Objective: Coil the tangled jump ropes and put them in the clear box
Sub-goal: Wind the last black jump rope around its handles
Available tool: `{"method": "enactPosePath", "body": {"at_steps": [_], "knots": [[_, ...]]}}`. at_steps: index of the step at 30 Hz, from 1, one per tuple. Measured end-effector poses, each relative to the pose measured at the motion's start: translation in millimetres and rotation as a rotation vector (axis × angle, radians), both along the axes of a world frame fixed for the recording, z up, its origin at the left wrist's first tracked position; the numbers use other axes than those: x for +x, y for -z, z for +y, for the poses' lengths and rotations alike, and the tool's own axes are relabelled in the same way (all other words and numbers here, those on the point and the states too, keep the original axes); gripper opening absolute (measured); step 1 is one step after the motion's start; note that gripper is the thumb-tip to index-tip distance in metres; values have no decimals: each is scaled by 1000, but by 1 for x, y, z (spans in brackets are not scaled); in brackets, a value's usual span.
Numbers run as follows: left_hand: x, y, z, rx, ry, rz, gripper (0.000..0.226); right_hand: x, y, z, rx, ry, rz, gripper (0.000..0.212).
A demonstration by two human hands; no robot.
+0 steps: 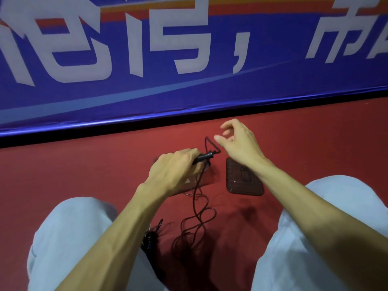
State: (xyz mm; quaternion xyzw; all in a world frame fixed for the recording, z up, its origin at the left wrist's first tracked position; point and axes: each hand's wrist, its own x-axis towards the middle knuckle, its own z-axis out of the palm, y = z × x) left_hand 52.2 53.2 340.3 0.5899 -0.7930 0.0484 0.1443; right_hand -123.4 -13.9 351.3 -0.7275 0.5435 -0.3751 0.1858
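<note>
2 hands over 1 black jump rope (pixel 197 208) on a red floor (pixel 84 175).
The left hand (pixel 176 171) grips the rope's handle (pixel 204 157) directly above the clear box (pixel 206 179). The cord trails in loose tangles toward the knees. The right hand (pixel 239 141) hovers just beside a small loop at the handle's end, fingers loosely curled, holding nothing. 1 ribbed lid (pixel 243 179) lies right of the box.

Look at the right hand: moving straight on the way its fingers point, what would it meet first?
Probably the rope loop above the handle that the left hand grips: the right hand points left at it, though depth is unclear.
</note>
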Motion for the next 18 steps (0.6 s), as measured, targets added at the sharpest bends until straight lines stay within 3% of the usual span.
{"method": "enactPosePath", "body": {"at_steps": [1, 6, 10, 15, 18], "knots": [[1, 0, 0, -29, 5, -52, 33, 1, 1, -1, 11, -61, -73, 11], [10, -1, 0, -137, 54, -185, 33, 7, -3, 7, 392, -331, -112, 58], [12, 3, 0, -85, 11, -160, 35, 5, -6, 14, 530, -447, -64, 50], [10, 0, 1, 5, -30, -140, 41, 2, -13, 13, 625, -354, 157, 59], [12, 5, 0, 111, -7, -39, 28, 0, -11, 12, 610, -417, 52, 48]]}}
